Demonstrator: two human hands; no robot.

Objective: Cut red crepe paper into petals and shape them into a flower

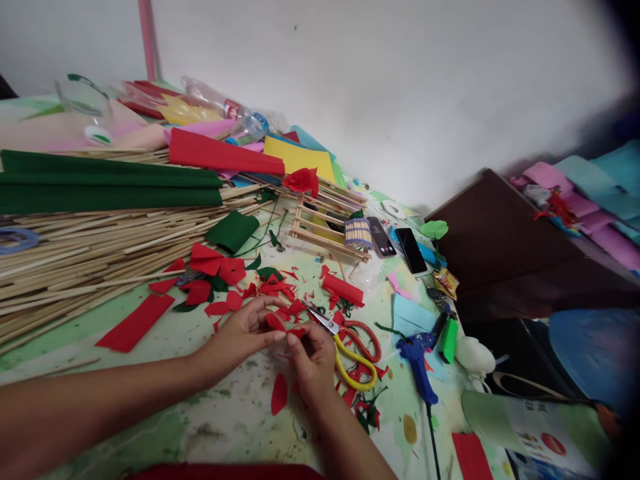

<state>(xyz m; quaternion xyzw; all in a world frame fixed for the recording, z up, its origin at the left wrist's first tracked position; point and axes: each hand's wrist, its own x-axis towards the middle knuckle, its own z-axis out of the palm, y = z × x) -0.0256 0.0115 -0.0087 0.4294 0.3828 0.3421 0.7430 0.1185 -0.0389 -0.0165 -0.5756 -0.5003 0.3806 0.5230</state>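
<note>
Low over the table, my left hand and my right hand come close together, thumbs nearly touching. Between them is a small red petal-shaped piece, which looks like felt or paper; fingers of both hands pinch it. Just right of my right hand lie scissors with one yellow and one red handle, their blades pointing up-left. A loose red petal rests on the table below my hands. More cut red petals and scraps are scattered beyond my left hand.
Bundled thin sticks and a folded green sheet cover the left. A stick frame with a red flower stands at the back. A blue glue gun, two phones and a green bag are to the right.
</note>
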